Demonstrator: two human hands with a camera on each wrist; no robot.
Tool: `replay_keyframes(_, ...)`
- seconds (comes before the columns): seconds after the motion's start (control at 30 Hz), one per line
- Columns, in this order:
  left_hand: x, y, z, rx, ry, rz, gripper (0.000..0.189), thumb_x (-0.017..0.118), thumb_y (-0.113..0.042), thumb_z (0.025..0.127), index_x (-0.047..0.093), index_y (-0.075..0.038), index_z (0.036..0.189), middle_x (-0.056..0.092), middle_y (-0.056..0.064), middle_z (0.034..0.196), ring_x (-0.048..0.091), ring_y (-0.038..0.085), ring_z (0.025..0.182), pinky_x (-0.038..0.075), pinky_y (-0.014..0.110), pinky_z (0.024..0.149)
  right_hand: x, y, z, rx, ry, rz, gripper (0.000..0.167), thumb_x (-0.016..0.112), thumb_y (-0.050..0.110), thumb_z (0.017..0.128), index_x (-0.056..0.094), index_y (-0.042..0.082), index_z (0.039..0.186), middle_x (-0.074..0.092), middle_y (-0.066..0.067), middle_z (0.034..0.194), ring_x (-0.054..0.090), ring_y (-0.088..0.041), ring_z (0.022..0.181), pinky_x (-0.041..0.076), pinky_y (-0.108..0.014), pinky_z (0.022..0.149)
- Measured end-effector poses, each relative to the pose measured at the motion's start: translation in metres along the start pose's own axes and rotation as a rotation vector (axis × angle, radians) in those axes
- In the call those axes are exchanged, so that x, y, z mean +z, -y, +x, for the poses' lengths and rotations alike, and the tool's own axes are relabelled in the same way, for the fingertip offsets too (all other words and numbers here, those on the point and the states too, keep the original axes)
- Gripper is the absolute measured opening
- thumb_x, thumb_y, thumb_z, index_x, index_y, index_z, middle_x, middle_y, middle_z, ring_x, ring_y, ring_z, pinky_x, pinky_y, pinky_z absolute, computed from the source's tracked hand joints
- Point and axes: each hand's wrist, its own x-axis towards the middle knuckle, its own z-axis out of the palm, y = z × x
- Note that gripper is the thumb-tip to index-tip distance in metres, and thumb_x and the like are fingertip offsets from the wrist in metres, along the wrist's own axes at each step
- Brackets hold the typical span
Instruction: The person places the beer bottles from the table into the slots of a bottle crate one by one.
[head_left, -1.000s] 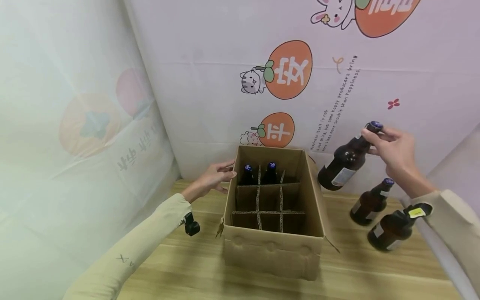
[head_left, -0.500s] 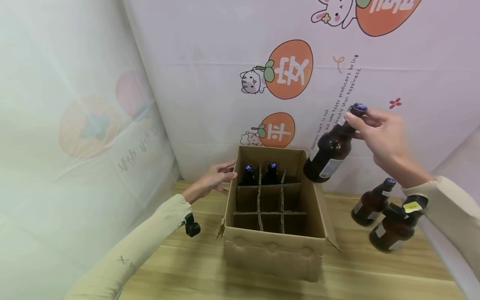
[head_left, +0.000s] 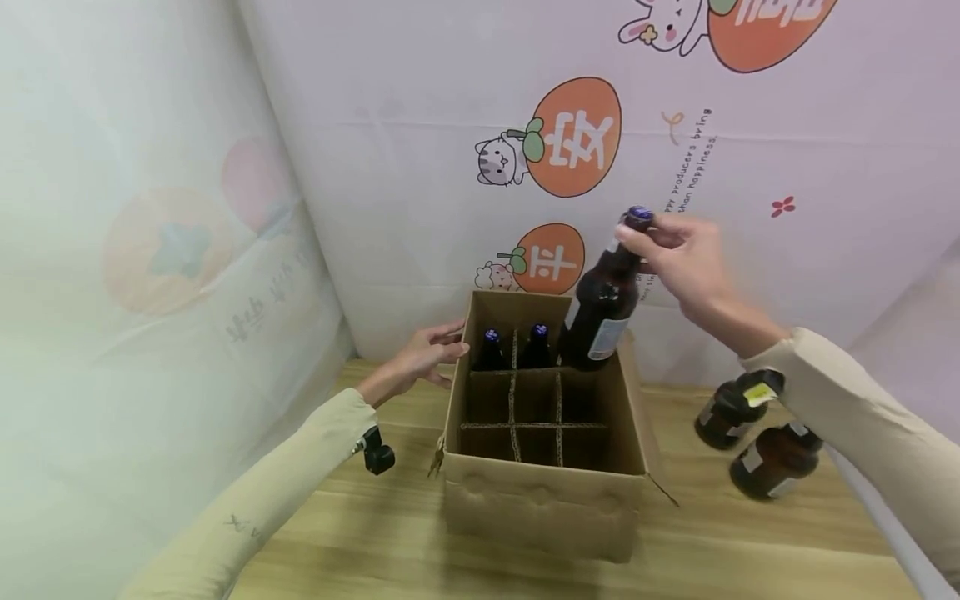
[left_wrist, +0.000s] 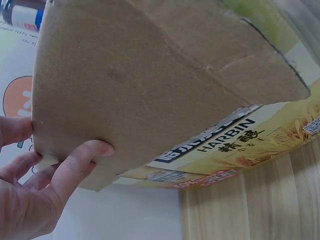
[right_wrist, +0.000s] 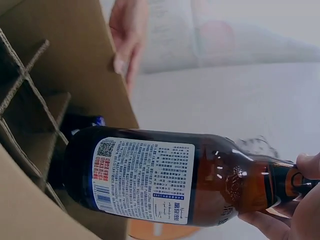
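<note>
My right hand [head_left: 686, 262] grips a brown glass beer bottle [head_left: 600, 312] by its neck, just below the blue cap. The bottle leans, its base overlapping the back right compartment of the cardboard box [head_left: 540, 508] in the head view. A white printed label [right_wrist: 145, 180] faces the right wrist camera. Two blue-capped bottles stand in the back row, one in the left compartment [head_left: 491, 350] and one in the middle [head_left: 537, 346]. My left hand [head_left: 420, 354] rests against the box's left side near the back corner, its fingers touching the brown cardboard flap [left_wrist: 125, 80].
Two more brown bottles, one farther back [head_left: 723, 417] and one nearer [head_left: 776, 462], stand right of the box on the wooden table [head_left: 360, 533], partly hidden by my right forearm. Cardboard dividers [head_left: 513, 400] split the box into compartments. Behind is a cloth-covered wall [head_left: 420, 192] with cartoon prints.
My right hand has carried the bottle leftward, from beside the box to over its back right corner. The bottle is now more upright. My left hand keeps its place.
</note>
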Motion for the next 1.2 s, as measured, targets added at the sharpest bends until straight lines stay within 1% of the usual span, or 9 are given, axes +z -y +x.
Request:
replay_keyframes(0.1, -0.003, 0.001, -0.001, 0.004, -0.005, 0.000, 0.068, 0.062, -0.016, 0.105, 0.031, -0.016, 0.166, 0.038, 0.023, 0.165, 0.047, 0.050, 0.142, 0.066, 0.051, 0.088, 0.018, -0.005, 0.004, 0.021, 0.072, -0.047, 0.050, 0.077, 0.028, 0.098, 0.066, -0.003, 0.136, 0.079, -0.010, 0.115, 0.075, -0.002, 0.085, 0.065, -0.022, 0.080)
replay_keyframes(0.2, -0.004, 0.001, 0.001, 0.003, -0.004, 0.005, 0.068, 0.063, -0.017, 0.105, 0.032, -0.016, 0.165, 0.040, 0.022, 0.164, 0.048, 0.049, 0.142, 0.067, 0.049, 0.086, 0.032, -0.012, 0.003, 0.045, 0.128, -0.063, 0.048, 0.075, 0.030, 0.099, 0.068, 0.000, 0.135, 0.074, -0.019, 0.124, 0.075, -0.003, 0.086, 0.066, -0.022, 0.080)
replay_keyframes(0.43, -0.002, 0.000, 0.001, 0.002, -0.007, 0.014, 0.067, 0.062, -0.017, 0.105, 0.032, -0.015, 0.165, 0.041, 0.023, 0.163, 0.048, 0.049, 0.141, 0.067, 0.048, 0.085, 0.057, -0.027, 0.003, 0.116, 0.221, -0.136, 0.049, 0.076, 0.031, 0.098, 0.069, 0.001, 0.136, 0.073, -0.022, 0.126, 0.066, -0.005, 0.080, 0.055, -0.016, 0.063)
replay_keyframes(0.63, -0.004, -0.002, 0.000, 0.005, -0.001, 0.006, 0.067, 0.062, -0.016, 0.105, 0.031, -0.014, 0.165, 0.039, 0.024, 0.164, 0.048, 0.050, 0.141, 0.067, 0.049, 0.085, 0.074, -0.036, 0.004, 0.184, 0.296, -0.170, 0.045, 0.078, 0.025, 0.097, 0.070, -0.002, 0.132, 0.073, -0.022, 0.126, 0.071, -0.016, 0.092, 0.065, -0.024, 0.073)
replay_keyframes(0.73, -0.003, -0.001, 0.001, 0.007, 0.003, 0.004, 0.067, 0.062, -0.016, 0.105, 0.031, -0.013, 0.165, 0.039, 0.024, 0.164, 0.048, 0.050, 0.141, 0.067, 0.049, 0.085, 0.079, -0.040, 0.004, 0.213, 0.323, -0.206, 0.043, 0.078, 0.022, 0.096, 0.071, -0.005, 0.128, 0.074, -0.024, 0.122, 0.074, -0.020, 0.091, 0.067, -0.028, 0.073)
replay_keyframes(0.83, -0.003, 0.000, 0.002, 0.006, 0.006, 0.004, 0.067, 0.062, -0.016, 0.105, 0.031, -0.013, 0.165, 0.039, 0.024, 0.164, 0.048, 0.050, 0.141, 0.067, 0.050, 0.086, 0.082, -0.042, 0.003, 0.222, 0.360, -0.262, 0.042, 0.079, 0.020, 0.096, 0.071, -0.007, 0.127, 0.075, -0.026, 0.116, 0.076, -0.025, 0.085, 0.067, -0.028, 0.068)
replay_keyframes(1.0, -0.002, 0.000, 0.003, 0.001, 0.008, 0.004, 0.067, 0.061, -0.016, 0.106, 0.030, -0.014, 0.166, 0.036, 0.024, 0.165, 0.046, 0.051, 0.142, 0.067, 0.050, 0.086, 0.086, -0.045, 0.007, 0.211, 0.465, -0.360, 0.039, 0.079, 0.014, 0.095, 0.070, -0.010, 0.124, 0.076, -0.026, 0.105, 0.077, -0.033, 0.079, 0.066, -0.027, 0.063)
replay_keyframes(1.1, -0.002, -0.001, 0.003, -0.004, 0.010, 0.004, 0.068, 0.060, -0.015, 0.106, 0.029, -0.014, 0.166, 0.035, 0.024, 0.166, 0.046, 0.051, 0.143, 0.067, 0.049, 0.086, 0.087, -0.048, 0.010, 0.190, 0.528, -0.403, 0.029, 0.081, 0.009, 0.092, 0.074, -0.011, 0.112, 0.073, -0.020, 0.092, 0.076, -0.034, 0.075, 0.066, -0.027, 0.062)
replay_keyframes(1.2, -0.003, -0.003, 0.002, -0.013, 0.005, 0.000, 0.068, 0.061, -0.014, 0.105, 0.029, -0.014, 0.166, 0.034, 0.023, 0.167, 0.045, 0.051, 0.143, 0.067, 0.048, 0.085, 0.090, -0.050, 0.014, 0.142, 0.602, -0.437, 0.016, 0.081, 0.005, 0.090, 0.074, -0.008, 0.088, 0.067, -0.013, 0.072, 0.074, -0.026, 0.065, 0.066, -0.026, 0.062)
